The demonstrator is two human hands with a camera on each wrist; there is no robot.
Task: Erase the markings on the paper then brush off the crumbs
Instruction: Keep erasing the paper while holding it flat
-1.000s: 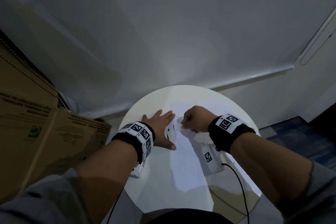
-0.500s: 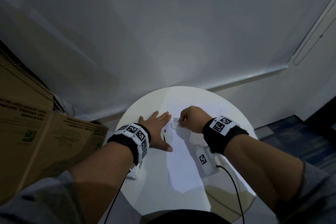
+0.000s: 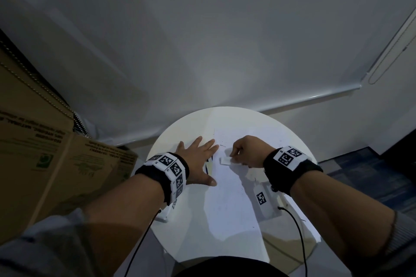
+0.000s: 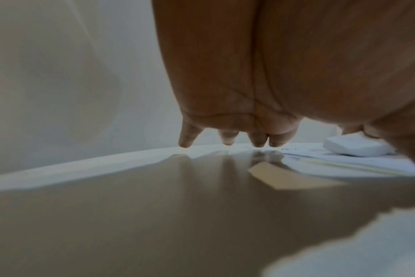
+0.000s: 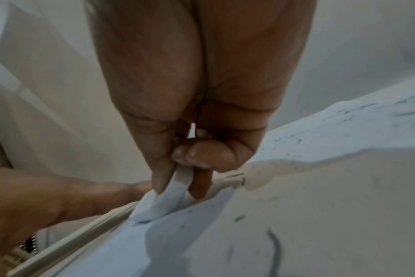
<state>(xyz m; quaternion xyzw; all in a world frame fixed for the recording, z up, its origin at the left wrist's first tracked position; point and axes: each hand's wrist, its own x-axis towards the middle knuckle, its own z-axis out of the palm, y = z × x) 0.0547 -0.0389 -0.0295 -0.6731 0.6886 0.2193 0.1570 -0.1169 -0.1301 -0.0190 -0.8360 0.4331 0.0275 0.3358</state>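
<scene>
The paper (image 3: 227, 189) lies flat in the middle of the round white table (image 3: 189, 227). The left hand (image 3: 198, 164) presses on the paper's left edge, its grip wide with straight fingers. Just to the right, the right hand (image 3: 246, 152) has its grip closed around a white eraser (image 3: 225, 161), which touches the far part of the paper. Small dark crumbs (image 5: 239, 218) lie on the sheet. A cardboard box (image 3: 45, 164) stands to the left.
</scene>
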